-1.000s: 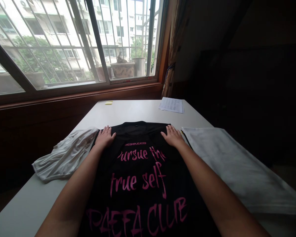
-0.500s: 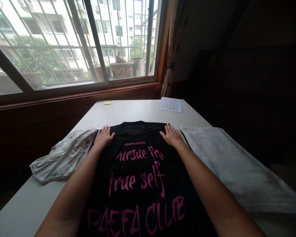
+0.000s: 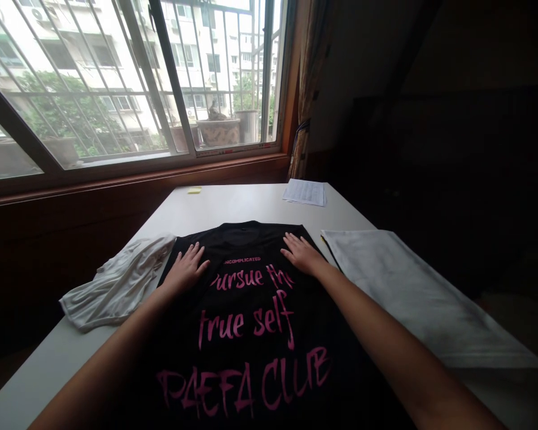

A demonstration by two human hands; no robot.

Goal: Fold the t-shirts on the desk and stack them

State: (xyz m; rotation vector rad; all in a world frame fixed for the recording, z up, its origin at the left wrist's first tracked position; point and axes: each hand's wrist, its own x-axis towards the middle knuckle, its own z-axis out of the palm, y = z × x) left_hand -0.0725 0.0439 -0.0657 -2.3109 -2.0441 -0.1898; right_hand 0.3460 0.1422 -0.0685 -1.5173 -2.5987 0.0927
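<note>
A black T-shirt (image 3: 246, 304) with pink lettering lies spread flat on the white table (image 3: 233, 203), collar away from me. My left hand (image 3: 186, 269) rests palm down on its left shoulder area, fingers stretched out. On the right shoulder area my right hand (image 3: 301, 254) lies flat too, fingers apart. Neither hand holds anything.
A crumpled white garment (image 3: 116, 283) lies left of the shirt near the table's left edge. A flat white cloth (image 3: 412, 292) lies to the right. A sheet of paper (image 3: 305, 192) and a yellow sticky note (image 3: 194, 190) sit at the far end, under a barred window (image 3: 130, 89).
Both hands have slid a little toward me, from the shirt's top edge down onto its shoulders. The view has shifted slightly.
</note>
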